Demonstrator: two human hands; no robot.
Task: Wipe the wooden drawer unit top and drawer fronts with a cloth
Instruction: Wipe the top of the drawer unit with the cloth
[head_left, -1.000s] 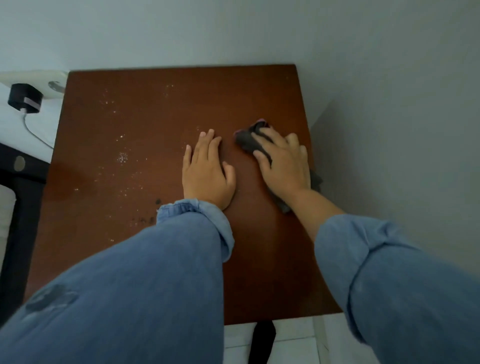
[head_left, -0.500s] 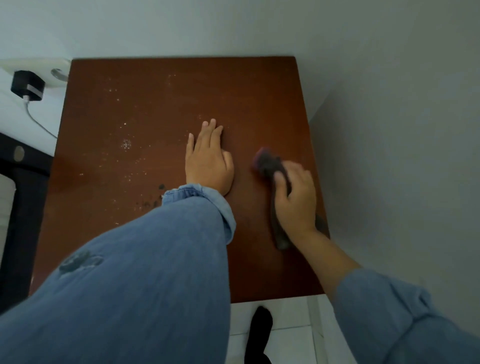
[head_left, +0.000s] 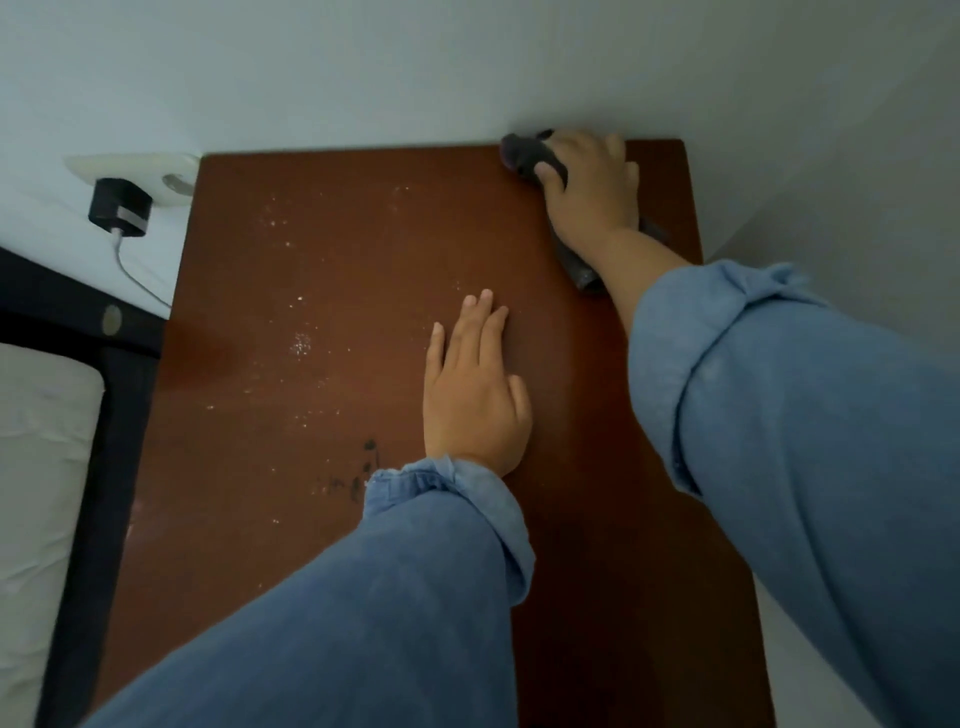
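Observation:
The reddish-brown wooden drawer unit top fills the middle of the view, with white dusty specks on its left half and dark marks near my left cuff. My right hand presses a dark grey cloth flat at the far right corner, against the back wall; the cloth's tail sticks out under my wrist. My left hand lies flat on the top near the middle, fingers together, holding nothing. The drawer fronts are out of sight.
White walls close in behind and on the right of the unit. A wall socket with a black charger and white cable sits at the back left. A dark bed frame and pale mattress border the left side.
My right hand has pushed the cloth from the near right part of the top up to the far right corner. My left hand stays flat in place.

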